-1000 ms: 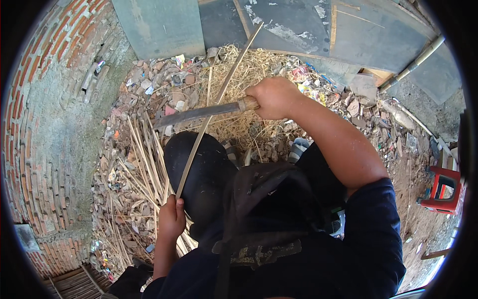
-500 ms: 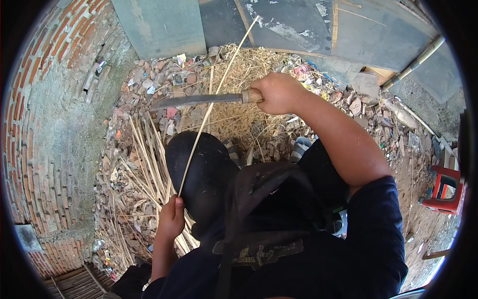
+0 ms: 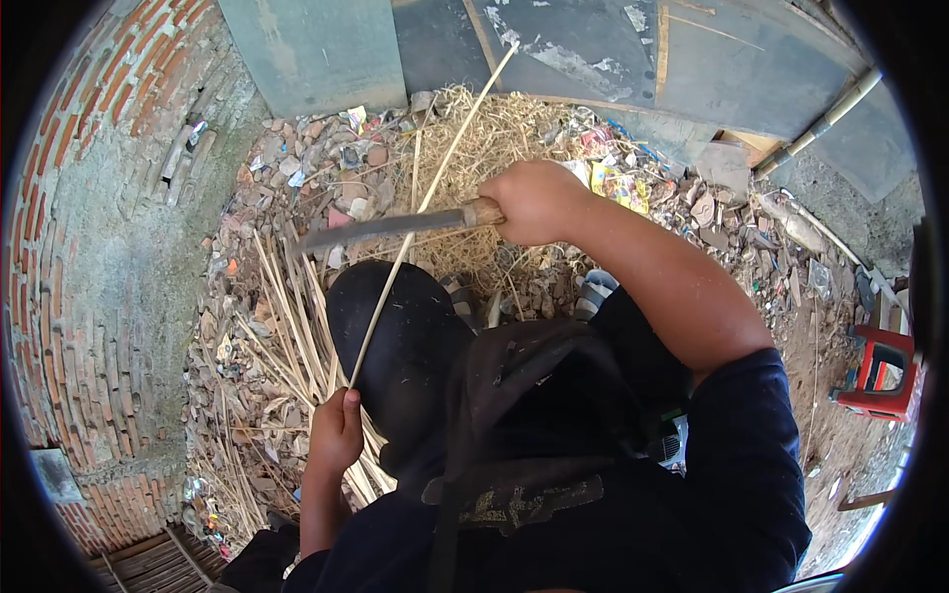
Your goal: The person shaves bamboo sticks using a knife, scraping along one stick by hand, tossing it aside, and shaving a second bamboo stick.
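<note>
My left hand [image 3: 336, 432], low beside my left knee, is closed on the near end of a long, thin, pale bamboo strip [image 3: 455, 146]. The strip slants up and to the right across my dark-covered knee [image 3: 405, 311], its far end in front of the panels. In my right hand [image 3: 537, 203] is the wooden handle of a long machete [image 3: 386, 230]. Its blade points left and crosses the strip at about mid-length; contact between them looks likely but is hard to confirm. Several loose bamboo strips [image 3: 282, 296] lie to the left of my knee.
Curly shavings [image 3: 494, 119] are heaped ahead of my sandalled feet. Rubble and litter [image 3: 297, 148] cover the ground around them. A brick wall [image 3: 109, 247] rises on the left, grey panels [image 3: 563, 59] at the back. On the right stand a leaning pole [image 3: 820, 124] and a red stool [image 3: 880, 376].
My right hand and the machete have come nearer to me and slightly left, so the blade crosses the strip lower down. My left hand and the strip have hardly moved.
</note>
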The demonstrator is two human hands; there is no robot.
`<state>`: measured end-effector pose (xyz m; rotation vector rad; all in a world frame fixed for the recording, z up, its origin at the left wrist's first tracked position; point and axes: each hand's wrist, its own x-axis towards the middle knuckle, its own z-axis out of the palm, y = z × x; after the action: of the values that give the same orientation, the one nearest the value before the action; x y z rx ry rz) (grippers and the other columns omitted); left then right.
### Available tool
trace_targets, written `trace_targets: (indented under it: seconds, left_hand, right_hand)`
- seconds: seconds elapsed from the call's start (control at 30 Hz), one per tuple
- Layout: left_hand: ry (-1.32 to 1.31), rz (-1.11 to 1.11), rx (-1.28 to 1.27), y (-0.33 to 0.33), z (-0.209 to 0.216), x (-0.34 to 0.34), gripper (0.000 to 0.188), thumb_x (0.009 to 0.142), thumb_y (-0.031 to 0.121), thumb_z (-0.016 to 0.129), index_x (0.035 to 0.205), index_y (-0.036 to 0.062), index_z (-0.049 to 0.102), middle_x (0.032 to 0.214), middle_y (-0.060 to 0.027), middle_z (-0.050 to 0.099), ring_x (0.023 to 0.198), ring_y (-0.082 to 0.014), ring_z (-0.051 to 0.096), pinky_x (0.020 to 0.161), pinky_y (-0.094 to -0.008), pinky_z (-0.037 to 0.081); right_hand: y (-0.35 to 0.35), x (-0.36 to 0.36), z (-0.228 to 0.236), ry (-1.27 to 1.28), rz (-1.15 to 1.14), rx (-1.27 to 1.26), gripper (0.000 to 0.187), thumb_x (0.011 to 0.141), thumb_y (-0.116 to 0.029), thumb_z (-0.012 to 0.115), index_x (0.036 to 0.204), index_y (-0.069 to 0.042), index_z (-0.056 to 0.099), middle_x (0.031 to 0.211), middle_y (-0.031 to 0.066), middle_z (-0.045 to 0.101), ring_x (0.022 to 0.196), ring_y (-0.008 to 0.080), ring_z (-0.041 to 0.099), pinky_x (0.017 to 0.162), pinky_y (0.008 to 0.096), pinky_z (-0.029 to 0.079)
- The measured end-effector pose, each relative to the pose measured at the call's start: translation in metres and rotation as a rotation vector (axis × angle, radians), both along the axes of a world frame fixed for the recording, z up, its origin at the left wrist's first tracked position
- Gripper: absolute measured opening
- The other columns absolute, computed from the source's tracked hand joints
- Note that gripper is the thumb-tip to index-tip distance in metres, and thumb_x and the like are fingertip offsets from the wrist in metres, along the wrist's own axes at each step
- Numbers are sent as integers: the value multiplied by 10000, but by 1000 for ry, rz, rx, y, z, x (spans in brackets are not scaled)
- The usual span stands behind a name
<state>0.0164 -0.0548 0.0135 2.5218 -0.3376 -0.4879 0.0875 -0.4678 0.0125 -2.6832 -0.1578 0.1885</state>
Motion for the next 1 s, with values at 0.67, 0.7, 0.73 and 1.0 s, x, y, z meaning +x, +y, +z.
trace_targets:
  seconds: [0.67, 0.7, 0.73, 1.0]
  left_hand:
    - [11, -4, -23, 2, -10, 6, 538, 1077, 422, 395, 771, -10, 492, 575, -171, 477, 547, -269, 483, 560, -412, 401]
    - [4, -8, -26, -1, -7, 7, 538, 1077, 422, 395, 771, -10, 492, 575, -171, 477, 547, -269, 483, 560, -412, 401]
    - [23, -14, -9, -3, -4, 7, 546, 1080, 428, 373, 776, -10, 490, 590, -133, 460, 576, -221, 466, 567, -395, 389]
    - [-94, -44, 3, -2, -7, -1, 511, 1073, 389, 415, 768, -14, 491, 569, -204, 482, 507, -364, 485, 517, -442, 370]
  right_hand:
    - [-25, 14, -6, 85, -136, 64, 211, 782, -174, 633, 968, -96, 697, 895, 153, 699, 880, 346, 687, 813, 475, 554]
    - [-25, 12, -7, 64, -140, 53, 208, 783, -172, 632, 965, -94, 697, 897, 152, 699, 887, 346, 686, 811, 477, 555]
    - [-21, 12, -7, 60, -116, 58, 213, 780, -176, 639, 969, -99, 700, 907, 150, 700, 904, 338, 689, 813, 483, 557]
    - [-21, 10, -1, 96, -159, 55, 203, 737, -164, 650, 913, -68, 677, 863, 178, 693, 874, 357, 686, 825, 480, 545]
